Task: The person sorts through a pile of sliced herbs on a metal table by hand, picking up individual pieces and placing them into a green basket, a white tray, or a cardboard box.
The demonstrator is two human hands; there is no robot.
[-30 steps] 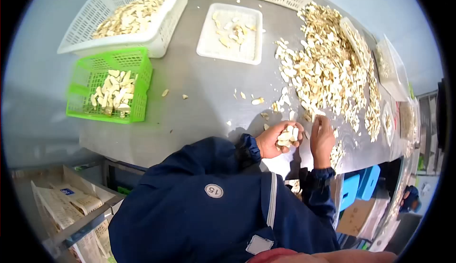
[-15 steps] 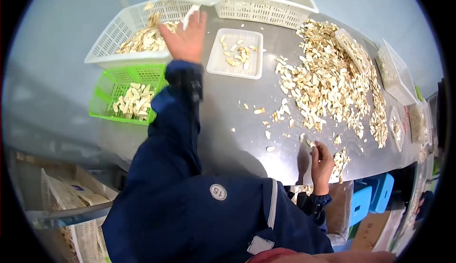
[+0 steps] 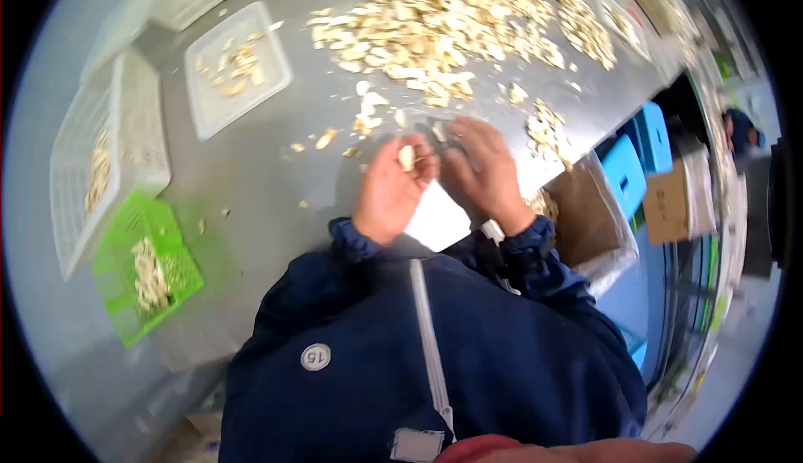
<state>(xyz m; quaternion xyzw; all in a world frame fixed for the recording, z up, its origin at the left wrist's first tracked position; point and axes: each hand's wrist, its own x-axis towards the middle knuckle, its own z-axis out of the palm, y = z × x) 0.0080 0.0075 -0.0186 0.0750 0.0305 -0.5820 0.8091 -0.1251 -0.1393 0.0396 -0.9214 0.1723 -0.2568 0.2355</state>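
Observation:
Palm up, my left hand point(image 3: 395, 185) is over the metal table point(image 3: 268, 179) in front of my body, its fingers curled around a pale dried slice point(image 3: 407, 158). Beside it on the right, my right hand point(image 3: 485, 168) has its fingers bent downward; a small pale piece point(image 3: 438, 132) shows at its fingertips, blurred. Just beyond both hands lie loose slices point(image 3: 368, 110) and a large pile of slices point(image 3: 427, 28). A shallow white tray point(image 3: 199, 103) with some slices is at the upper left.
At the left stand a white basket point(image 3: 138, 141) and a green basket point(image 3: 117, 283), both holding slices. A small heap point(image 3: 545, 128) lies near the right edge. Beyond that edge are a lined box point(image 3: 585, 220), blue stools point(image 3: 623, 180) and a cardboard box point(image 3: 667, 205). A person point(image 3: 739, 131) is far right.
My left hand has come back from above the white basket to the front of my body. My right hand is now beside it. The view has turned toward the right.

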